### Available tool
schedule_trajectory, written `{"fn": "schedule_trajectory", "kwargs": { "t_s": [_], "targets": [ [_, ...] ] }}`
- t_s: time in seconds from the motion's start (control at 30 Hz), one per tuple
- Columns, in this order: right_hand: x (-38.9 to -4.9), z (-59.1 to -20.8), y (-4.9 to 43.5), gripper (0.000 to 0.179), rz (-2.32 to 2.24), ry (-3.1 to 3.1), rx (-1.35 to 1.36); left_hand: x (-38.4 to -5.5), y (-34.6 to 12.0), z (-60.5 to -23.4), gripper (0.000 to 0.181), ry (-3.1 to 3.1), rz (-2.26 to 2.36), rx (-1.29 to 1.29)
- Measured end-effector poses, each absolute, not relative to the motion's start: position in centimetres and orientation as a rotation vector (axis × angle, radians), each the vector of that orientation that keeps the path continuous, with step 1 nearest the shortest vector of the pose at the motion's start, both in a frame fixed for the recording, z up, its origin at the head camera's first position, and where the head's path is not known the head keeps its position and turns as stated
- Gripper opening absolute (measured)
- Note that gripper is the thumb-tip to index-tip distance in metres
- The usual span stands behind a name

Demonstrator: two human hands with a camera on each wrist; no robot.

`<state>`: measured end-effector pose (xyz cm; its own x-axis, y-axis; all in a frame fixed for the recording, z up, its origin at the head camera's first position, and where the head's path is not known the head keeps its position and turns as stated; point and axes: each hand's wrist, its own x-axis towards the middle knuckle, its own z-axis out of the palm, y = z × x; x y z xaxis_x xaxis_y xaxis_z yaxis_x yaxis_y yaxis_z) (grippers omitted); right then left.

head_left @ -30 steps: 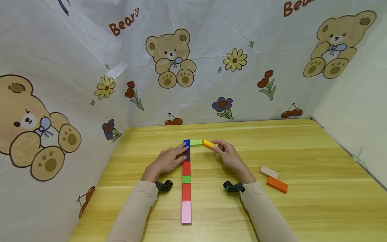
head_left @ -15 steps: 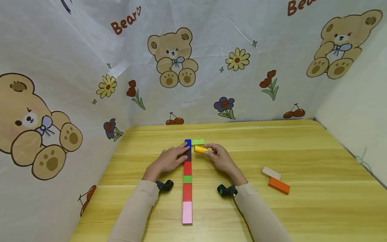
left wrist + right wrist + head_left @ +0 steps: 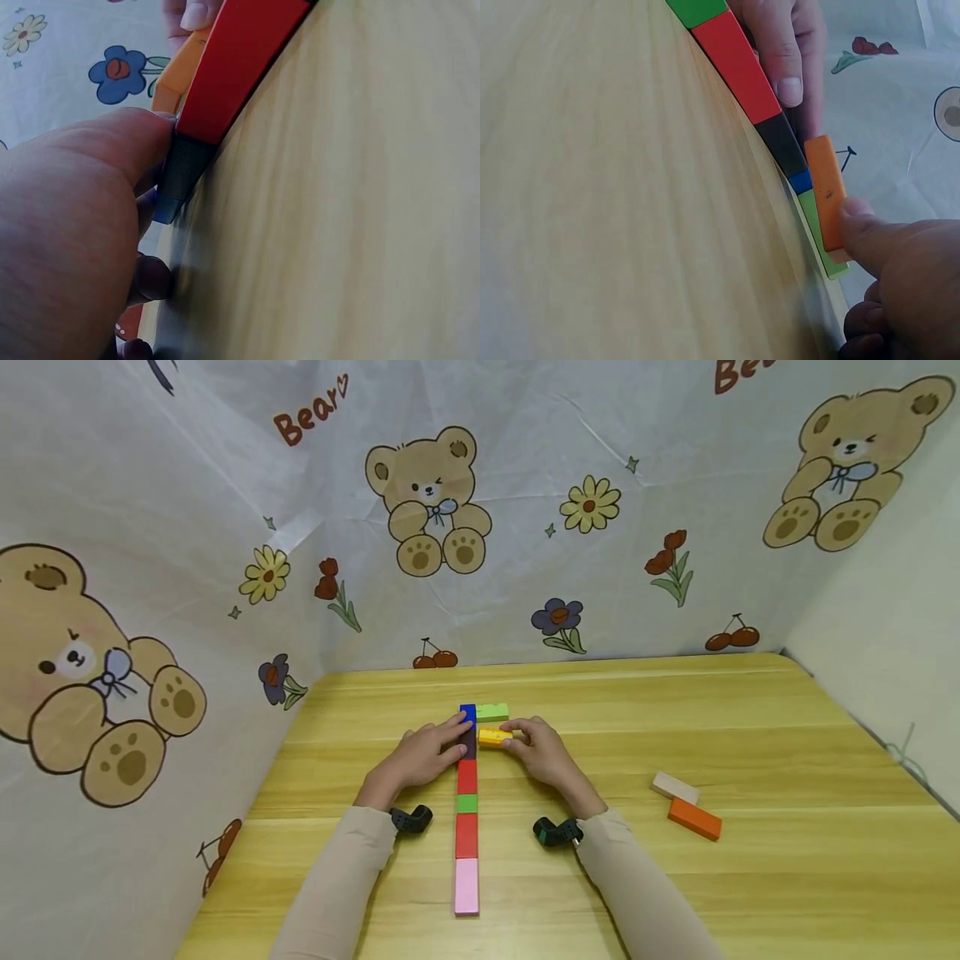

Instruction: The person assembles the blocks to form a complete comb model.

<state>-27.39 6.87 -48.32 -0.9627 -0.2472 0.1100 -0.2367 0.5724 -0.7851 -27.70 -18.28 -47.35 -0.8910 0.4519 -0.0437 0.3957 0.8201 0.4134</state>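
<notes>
A straight row of blocks runs away from me in the head view: pink, red, green, red, black and blue at the far end. A light-green block extends rightward from the blue one. My left hand rests its extended fingertips on the blue and black blocks, thumb along the black one's side. My right hand pinches a yellow block by its right end. That block lies crosswise, its left end close beside the black block, nearer me than the light-green one.
To the right on the wooden table lie a beige block and an orange block, close together. A bear-printed cloth hangs behind the table's far edge and along the left side.
My right hand has carried the yellow block leftward and toward me, from the light-green block's right end to beside the row, turning it level crosswise. My left hand has stayed on the row.
</notes>
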Motion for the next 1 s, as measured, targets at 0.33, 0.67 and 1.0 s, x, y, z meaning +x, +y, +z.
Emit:
{"fn": "schedule_trajectory", "kwargs": {
  "t_s": [0.33,0.67,1.0],
  "targets": [
    [-27.35,-48.22,6.43,0.026,-1.286,2.837,-0.416,-27.70,-18.18,-47.39,0.055,2.867,0.613,0.663],
    [-27.39,-48.15,6.28,0.025,-1.221,2.870,-0.451,-27.86,-18.15,-47.56,0.056,2.867,0.607,0.665],
    [-27.34,-48.05,6.27,0.032,-1.203,2.851,-0.460,-27.71,-18.16,-47.44,0.055,2.869,0.606,0.675]
  ]
}}
